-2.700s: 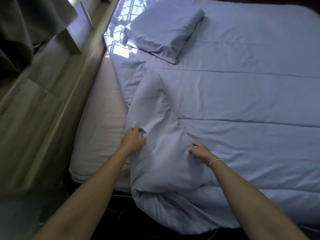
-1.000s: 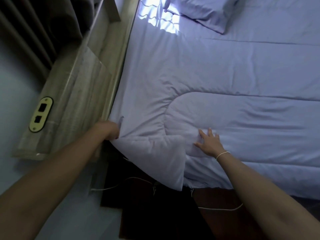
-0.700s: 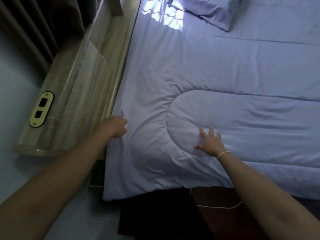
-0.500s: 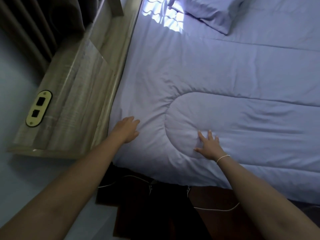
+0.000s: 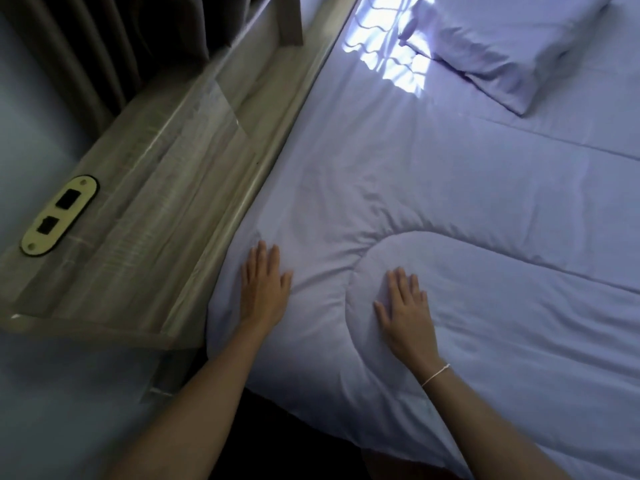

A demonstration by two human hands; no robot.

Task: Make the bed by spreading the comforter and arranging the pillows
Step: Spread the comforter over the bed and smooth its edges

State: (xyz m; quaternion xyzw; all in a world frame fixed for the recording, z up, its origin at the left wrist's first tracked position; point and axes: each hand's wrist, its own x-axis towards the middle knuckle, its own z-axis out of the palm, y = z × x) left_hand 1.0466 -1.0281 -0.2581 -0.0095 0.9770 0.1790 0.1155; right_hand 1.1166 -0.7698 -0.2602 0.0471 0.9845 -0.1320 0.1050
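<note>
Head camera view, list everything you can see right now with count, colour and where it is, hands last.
comforter: one, lilac, spread over the bed
pillow: one, lilac, top right, on the comforter
ledge: one, grey wood, along the bed's left side
socket plate: one, cream with black rim, on the ledge
curtain: one, grey, top left
bracelet: one, white, right wrist
left hand: flat on the comforter's left edge
right hand: flat on the comforter

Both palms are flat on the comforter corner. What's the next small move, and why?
Probably sweep the left hand and right hand outward: creases still fan across the comforter just ahead of them, though its corner already covers the mattress.
</note>
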